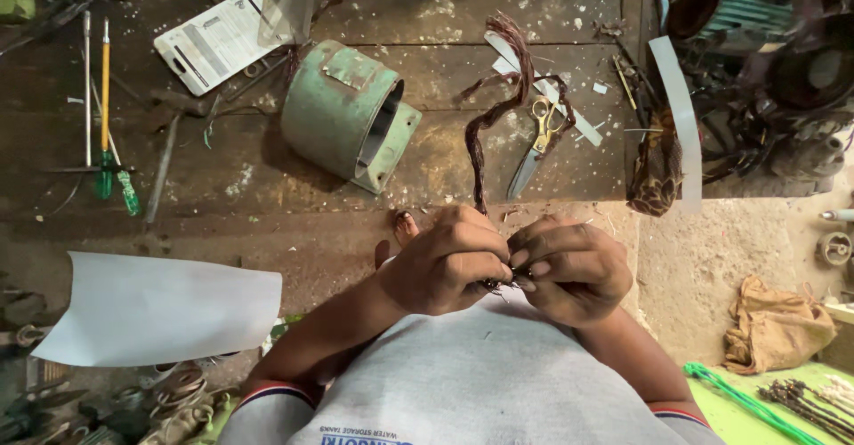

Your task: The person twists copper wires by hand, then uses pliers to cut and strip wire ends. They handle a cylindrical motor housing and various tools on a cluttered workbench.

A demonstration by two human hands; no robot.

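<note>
Both hands are right in close, just above the grey shirt, knuckles almost meeting: the left hand (445,267) curled into a near fist, the right hand (562,269) pinched down with thumb against forefinger, and between them the near end of a bundle of reddish-brown wire strands (478,147). Both are closed tight on that end, though the fingers hide exactly how the strands sit inside the grip. From the hands the bundle climbs straight up, away from the body, then loops across the wooden floor (445,62) toward its far edge, frayed at the tip. For work this fine, my read is that the left hand should clamp and stay quiet while the right hand's fingertips do the teasing or twisting, close to the clamp so the thin strands don't kink or snap; keeping the long tail slack helps too. Wrists are bent inward, forearms angling in from either side of the chest, elbows tucked. Moving outward: yellow-handled scissors (536,142) lie just right of the bundle, well within reach; a green cylindrical metal housing (349,111) lies on its side to the left; farther left, toward the floor's left edge, a yellow-shafted screwdriver (105,98); a white sheet (160,307) lies near the left elbow.
</note>
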